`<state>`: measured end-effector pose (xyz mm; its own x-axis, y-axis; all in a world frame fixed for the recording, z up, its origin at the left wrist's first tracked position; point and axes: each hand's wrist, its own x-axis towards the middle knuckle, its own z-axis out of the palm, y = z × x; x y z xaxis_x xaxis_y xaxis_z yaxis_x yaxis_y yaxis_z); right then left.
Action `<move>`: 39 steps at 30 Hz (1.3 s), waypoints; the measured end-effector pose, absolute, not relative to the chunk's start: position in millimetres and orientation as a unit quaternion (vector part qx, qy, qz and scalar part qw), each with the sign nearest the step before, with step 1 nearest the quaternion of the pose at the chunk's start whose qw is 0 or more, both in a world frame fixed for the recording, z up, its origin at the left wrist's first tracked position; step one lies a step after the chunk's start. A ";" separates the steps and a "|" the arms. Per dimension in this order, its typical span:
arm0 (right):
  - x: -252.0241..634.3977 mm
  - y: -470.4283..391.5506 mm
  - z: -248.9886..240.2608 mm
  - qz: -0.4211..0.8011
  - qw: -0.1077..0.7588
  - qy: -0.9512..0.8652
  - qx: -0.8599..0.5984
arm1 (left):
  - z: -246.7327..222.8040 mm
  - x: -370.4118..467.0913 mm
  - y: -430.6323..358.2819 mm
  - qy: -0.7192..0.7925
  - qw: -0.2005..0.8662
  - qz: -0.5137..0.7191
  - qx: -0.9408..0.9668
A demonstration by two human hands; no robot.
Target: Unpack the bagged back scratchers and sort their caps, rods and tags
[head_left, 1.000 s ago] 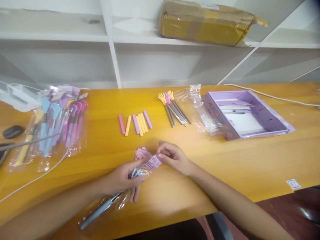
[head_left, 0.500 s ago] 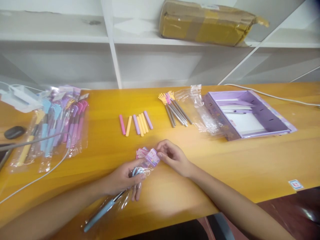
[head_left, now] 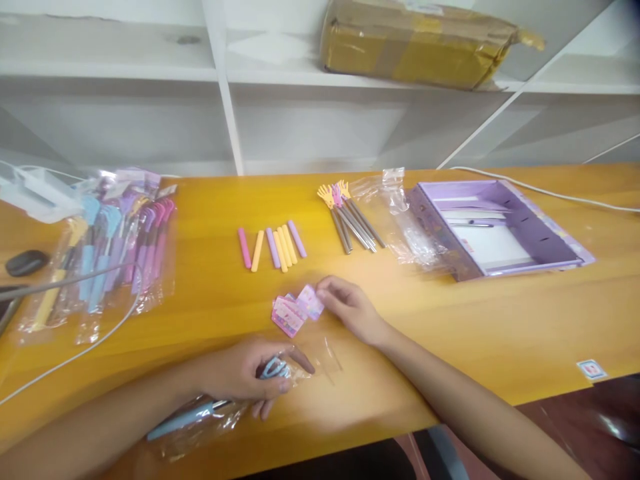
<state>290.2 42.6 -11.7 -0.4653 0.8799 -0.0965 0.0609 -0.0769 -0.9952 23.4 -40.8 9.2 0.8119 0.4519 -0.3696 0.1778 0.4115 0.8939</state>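
Observation:
My left hand [head_left: 243, 368] is closed around a light blue back scratcher [head_left: 183, 421] in a clear plastic bag [head_left: 233, 419]. The blue hand-shaped head shows between the thumb and the fingers, and the handle slants to the lower left. The bag's open-looking end spreads to the right of the fingertips. A small printed card [head_left: 310, 303] is pinched between the thumb and fingers of my right hand [head_left: 351, 310]. Just left of that card, a small fanned pile of pink printed cards [head_left: 288, 316] lies on the table.
Behind the hands lie several coloured handles [head_left: 273, 247] and metal rods with hand-shaped heads [head_left: 353, 217]. Clear bags [head_left: 400, 227] lie beside a purple box [head_left: 545, 230]. Bagged back scratchers [head_left: 107, 247] and a white cable [head_left: 100, 337] are at left; a cardboard box [head_left: 420, 47] is shelved above.
My left hand has drawn the bagged back scratcher down toward me, away from the card pile. My right hand keeps its card, which has tilted and moved slightly up and right.

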 end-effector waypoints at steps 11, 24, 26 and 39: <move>300.4 36.7 -0.2 0.566 0.213 -0.750 -0.269 | 5.5 28.2 -36.6 0.304 0.840 0.155 0.422; 296.7 29.1 0.1 0.516 0.439 -0.609 -0.413 | -2.4 23.3 -32.1 0.229 0.896 0.122 0.360; 302.3 38.0 2.0 0.516 0.448 -0.600 -0.416 | -3.0 23.2 -32.4 0.225 0.897 0.114 0.364; 292.6 46.2 -12.4 0.609 0.473 -0.510 -0.380 | 0.8 21.8 -33.3 0.276 0.857 0.136 0.414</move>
